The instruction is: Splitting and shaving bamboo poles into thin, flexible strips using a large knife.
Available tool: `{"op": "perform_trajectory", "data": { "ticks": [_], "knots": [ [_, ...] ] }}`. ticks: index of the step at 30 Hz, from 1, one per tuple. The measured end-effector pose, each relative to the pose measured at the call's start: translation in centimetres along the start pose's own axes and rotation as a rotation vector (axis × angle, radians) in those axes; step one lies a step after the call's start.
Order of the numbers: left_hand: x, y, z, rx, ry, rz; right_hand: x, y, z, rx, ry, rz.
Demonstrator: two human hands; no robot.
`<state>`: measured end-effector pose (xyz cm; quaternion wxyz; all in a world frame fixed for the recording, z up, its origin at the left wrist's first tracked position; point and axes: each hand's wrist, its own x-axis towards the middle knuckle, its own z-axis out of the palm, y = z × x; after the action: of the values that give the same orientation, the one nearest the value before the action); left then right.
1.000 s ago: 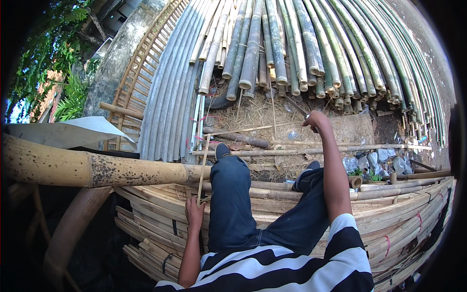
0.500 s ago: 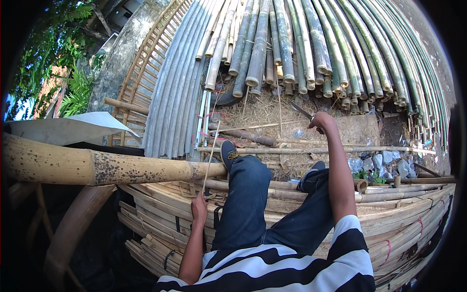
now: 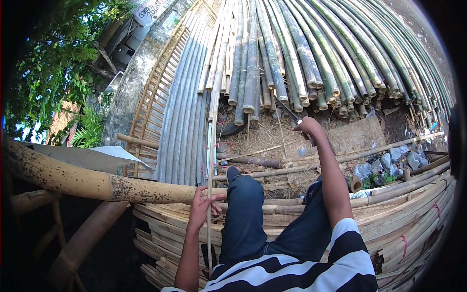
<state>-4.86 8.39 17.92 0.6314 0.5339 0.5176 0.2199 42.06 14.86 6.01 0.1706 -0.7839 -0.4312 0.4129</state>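
My left hand [image 3: 198,210] is beside the end of a thick, dark-spotted bamboo pole [image 3: 146,189], its fingers partly spread around a thin bamboo strip [image 3: 209,238]. The strip runs upright past my left thigh, its lower end close to my shirt. Out in front, my right hand [image 3: 310,128] grips a long-bladed knife [image 3: 287,108] by its handle. The blade points up and to the left, toward the cut ends of the bamboo stack, and is apart from the strip. My fist hides most of the handle.
Many long bamboo poles [image 3: 306,58] lie stacked ahead. Corrugated sheets [image 3: 182,97] and a bamboo ladder-like frame [image 3: 146,107] stand at left. Bundled bamboo slats [image 3: 389,228] lie beneath and beside me. Grey stones [image 3: 386,160] and straw litter [image 3: 265,134] cover ground ahead.
The strip has come back toward my body and now stands upright, reaching below my left hand. My left hand has risen to the pole's end, its fingers more spread. The view has shifted slightly.
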Motion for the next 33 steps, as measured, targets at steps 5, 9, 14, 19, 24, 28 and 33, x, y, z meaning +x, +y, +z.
{"op": "perform_trajectory", "data": {
  "ticks": [5, 9, 14, 19, 24, 28, 33],
  "knots": [
    [2.8, 1.9, 2.8, -0.266, -0.03, 0.031, 0.8, 0.6, 0.9, 0.675, 0.06, -0.069],
    [3.6, 2.9, 4.9, -0.281, -0.102, 0.024, 0.0, -2.2, 1.6, 1.141, -0.007, -0.242],
    [4.6, 2.9, 7.4, -0.306, -0.208, -0.057, -1.5, -3.5, 1.1, 1.314, -0.013, -0.357],
    [5.6, 2.4, 9.6, -0.302, -0.281, -0.096, -2.9, -4.8, 1.5, 1.465, -0.089, -0.428],
    [6.1, 1.5, 11.2, -0.306, -0.352, -0.138, -3.3, -5.8, 2.6, 1.54, -0.126, -0.465],
    [5.9, 0.9, 12.1, -0.316, -0.399, -0.163, -3.6, -5.6, 2.3, 1.44, -0.152, -0.443],
    [5.0, 0.3, 12.9, -0.377, -0.442, -0.198, -3.9, -5.6, 1.4, 1.482, -0.101, -0.425]
  ]
}}
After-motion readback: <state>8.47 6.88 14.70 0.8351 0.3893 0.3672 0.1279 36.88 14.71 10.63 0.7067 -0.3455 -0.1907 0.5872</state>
